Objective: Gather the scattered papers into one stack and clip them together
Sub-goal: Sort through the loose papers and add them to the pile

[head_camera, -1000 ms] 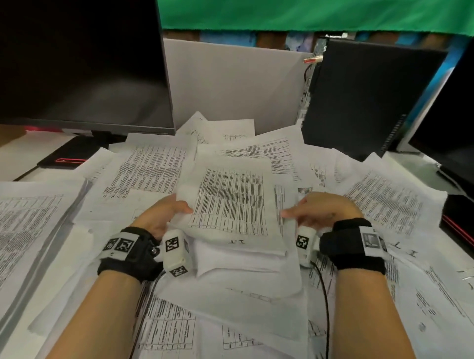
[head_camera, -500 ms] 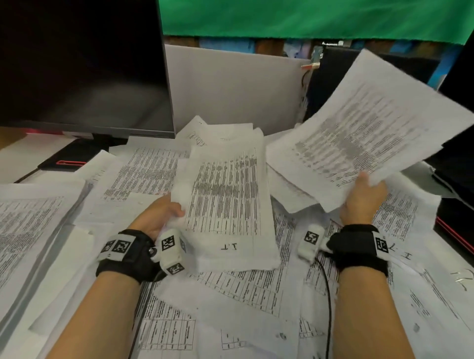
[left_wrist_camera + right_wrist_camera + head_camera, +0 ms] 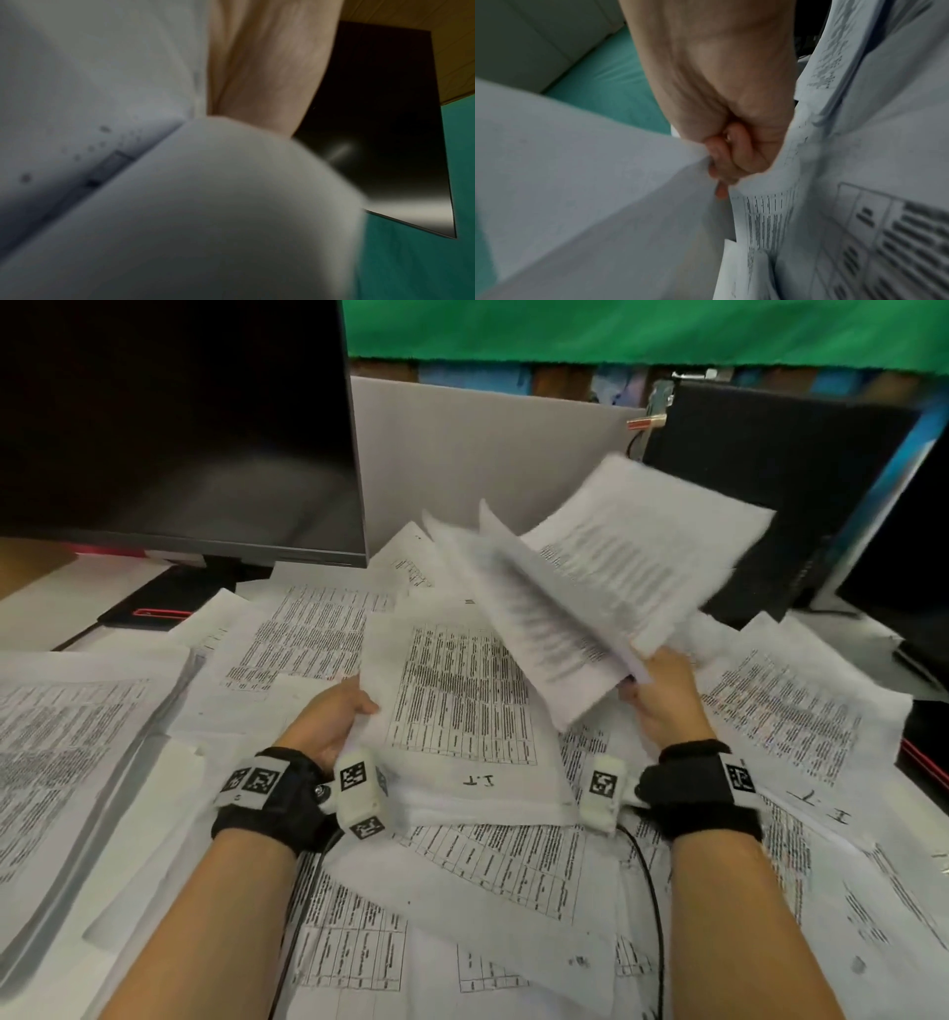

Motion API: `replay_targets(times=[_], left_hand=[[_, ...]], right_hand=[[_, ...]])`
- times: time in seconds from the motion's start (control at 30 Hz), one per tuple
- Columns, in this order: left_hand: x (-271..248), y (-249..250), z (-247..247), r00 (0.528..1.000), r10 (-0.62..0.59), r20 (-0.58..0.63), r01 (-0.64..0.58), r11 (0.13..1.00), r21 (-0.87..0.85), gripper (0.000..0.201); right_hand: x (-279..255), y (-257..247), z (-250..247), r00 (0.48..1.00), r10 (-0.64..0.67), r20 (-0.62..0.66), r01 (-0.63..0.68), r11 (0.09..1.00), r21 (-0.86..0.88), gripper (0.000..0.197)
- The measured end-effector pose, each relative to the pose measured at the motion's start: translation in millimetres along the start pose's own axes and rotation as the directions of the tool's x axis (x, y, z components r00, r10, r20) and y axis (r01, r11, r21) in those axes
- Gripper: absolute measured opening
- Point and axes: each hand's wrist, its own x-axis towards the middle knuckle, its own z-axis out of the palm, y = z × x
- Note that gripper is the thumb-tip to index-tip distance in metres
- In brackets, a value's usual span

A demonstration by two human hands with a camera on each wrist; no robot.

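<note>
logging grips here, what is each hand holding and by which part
The right hand pinches the lifted sheets at their near lower edge. The left hand grips the gathered stack by its left edge.

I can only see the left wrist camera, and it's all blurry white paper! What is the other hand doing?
Observer: The right hand grips some raised sheets by their lower edge, tilted up off the desk.
Operator: And what is the left hand holding?
Observer: The left hand holds the left edge of a stack with printed tables on top.
Operator: Are there more papers lying around?
Observer: Yes, many scattered sheets cover the desk around both hands.
</note>
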Motion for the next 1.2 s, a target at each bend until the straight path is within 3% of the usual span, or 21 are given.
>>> replay_targets(times=[0.07, 0.13, 0.2, 0.27, 0.37, 0.47, 0.53, 0.57, 0.6, 0.7, 0.77, 0.8, 0.87, 0.97, 1.03, 1.1, 1.2], left_hand=[[4, -3, 0, 1.0, -0.006, -0.003, 0.006, 0.999, -0.035, 0.038], [3, -3, 3, 1.0, 0.005, -0.011, -0.006, 0.999, -0.053, 0.022], [6, -3, 7, 1.0, 0.026, 0.007, -0.026, 0.998, -0.055, 0.023], [10, -1, 11, 0.999, 0.046, 0.029, -0.045, 0.999, -0.027, 0.026], [9, -1, 9, 0.998, 0.003, 0.061, -0.006, 0.998, 0.063, 0.017], [8, -4, 4, 0.995, -0.001, 0.104, -0.011, 0.993, 0.114, 0.036], [5, -3, 4, 0.99, 0.005, 0.139, -0.021, 0.993, 0.114, 0.033], [4, -2, 5, 0.987, -0.003, 0.16, -0.015, 0.994, 0.109, 0.029], [3, -2, 6, 0.984, -0.003, 0.176, -0.015, 0.995, 0.101, 0.025], [4, -3, 3, 0.992, 0.023, 0.123, -0.03, 0.998, 0.052, 0.019], [7, -4, -2, 0.998, 0.044, 0.05, -0.043, 0.999, -0.009, 0.029], [7, -4, -2, 0.999, 0.047, 0.022, -0.046, 0.998, -0.036, 0.033], [10, -3, -2, 0.999, 0.043, -0.013, -0.043, 0.998, -0.038, 0.03], [13, -3, 1, 1.0, 0.008, 0.027, -0.007, 1.0, -0.026, 0.025], [11, -4, 2, 0.999, -0.017, 0.049, 0.018, 1.0, -0.022, 0.025], [10, -5, 2, 0.999, -0.021, 0.049, 0.023, 0.999, -0.037, 0.028], [9, -6, 3, 0.997, -0.01, 0.07, 0.013, 0.999, -0.052, 0.033]], right_hand=[[-5, 3, 9, 0.991, 0.032, 0.131, -0.02, 0.996, -0.092, 0.022], [-9, 6, 15, 0.981, 0.056, 0.187, -0.028, 0.989, -0.148, 0.027], [-9, 8, 20, 0.96, 0.102, 0.261, -0.041, 0.972, -0.23, 0.032], [-10, 10, 25, 0.891, 0.177, 0.418, -0.057, 0.957, -0.284, 0.037], [-16, 11, 32, 0.738, 0.226, 0.636, -0.005, 0.944, -0.33, 0.049], [-19, 15, 40, 0.69, 0.256, 0.677, 0.071, 0.907, -0.416, 0.062], [-20, 19, 42, 0.658, 0.318, 0.683, 0.039, 0.89, -0.453, 0.084], [-21, 19, 42, 0.66, 0.323, 0.678, 0.018, 0.895, -0.445, 0.088], [-22, 18, 44, 0.686, 0.31, 0.659, 0.007, 0.902, -0.432, 0.079], [-21, 11, 43, 0.84, 0.179, 0.513, 0.034, 0.925, -0.379, 0.049], [-14, 4, 28, 0.981, 0.048, 0.19, 0.043, 0.893, -0.448, 0.051], [-9, 1, 14, 0.999, -0.019, 0.033, 0.034, 0.836, -0.547, 0.056], [-1, -5, -21, 0.998, 0.02, -0.056, -0.054, 0.71, -0.702, 0.073], [5, -6, -67, 0.949, 0.314, -0.01, -0.212, 0.616, -0.759, 0.096], [6, -4, -82, 0.93, 0.362, -0.065, -0.229, 0.431, -0.873, 0.109], [7, -1, -86, 0.918, 0.383, -0.106, -0.235, 0.308, -0.922, 0.107], [10, 9, -86, 0.915, 0.379, -0.137, -0.263, 0.305, -0.915, 0.09]])
